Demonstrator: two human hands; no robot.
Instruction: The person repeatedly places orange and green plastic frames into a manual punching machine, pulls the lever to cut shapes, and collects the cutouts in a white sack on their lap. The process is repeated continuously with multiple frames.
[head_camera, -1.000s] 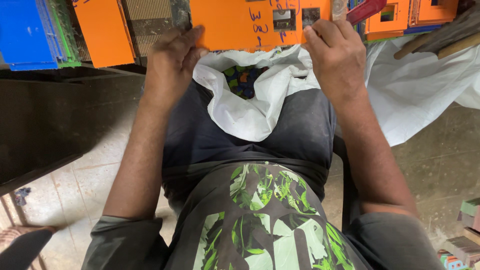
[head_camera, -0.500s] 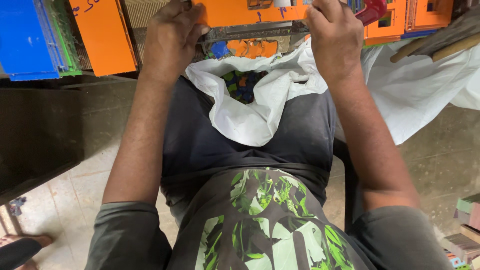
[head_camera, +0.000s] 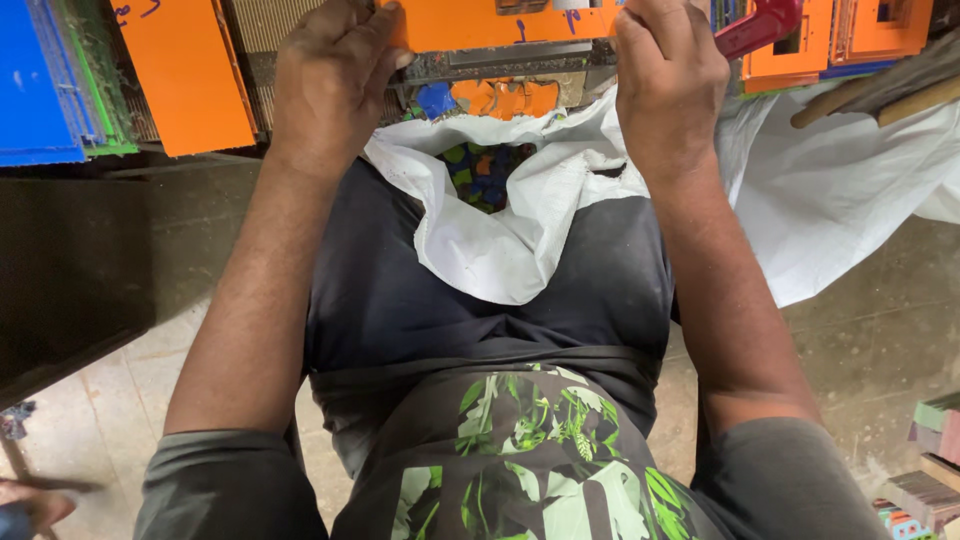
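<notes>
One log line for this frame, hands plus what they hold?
left hand: grips orange sheet | right hand: grips same sheet | white sack: open in lap, coloured pieces inside

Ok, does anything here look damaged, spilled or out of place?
One thing: the white sack on the lap has a small tear near the right hand. The coloured pieces sit inside its mouth; nothing looks spilled.
</notes>
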